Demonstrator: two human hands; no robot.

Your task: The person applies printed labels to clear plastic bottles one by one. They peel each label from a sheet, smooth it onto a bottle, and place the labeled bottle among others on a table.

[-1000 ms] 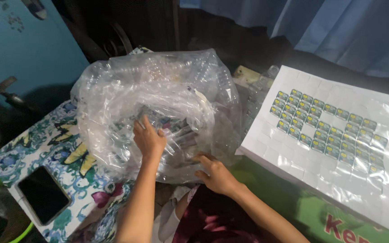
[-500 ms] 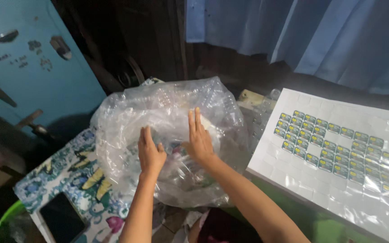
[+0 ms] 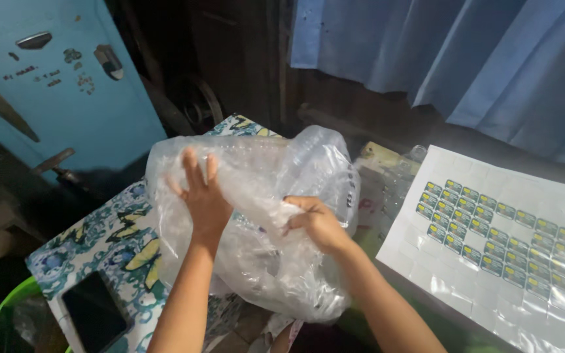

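A large clear plastic bag (image 3: 263, 216) full of small clear containers rests on a table with a floral cloth (image 3: 109, 238). My left hand (image 3: 201, 196) lies flat against the bag's upper left side, fingers spread upward. My right hand (image 3: 315, 222) is closed on a fold of the bag's plastic near its middle. Both forearms reach up from the bottom of the view.
A white sheet with rows of small blue-green stickers (image 3: 505, 242) lies at the right. A dark phone (image 3: 93, 310) lies on the cloth at lower left, by a green tub rim (image 3: 4, 314). A blue door (image 3: 47, 85) and blue curtain (image 3: 479, 59) stand behind.
The view tilted up and the bag now looks more gathered. My right hand went from lying open on the bag to gripping a fold of it; my left hand moved higher on the bag.
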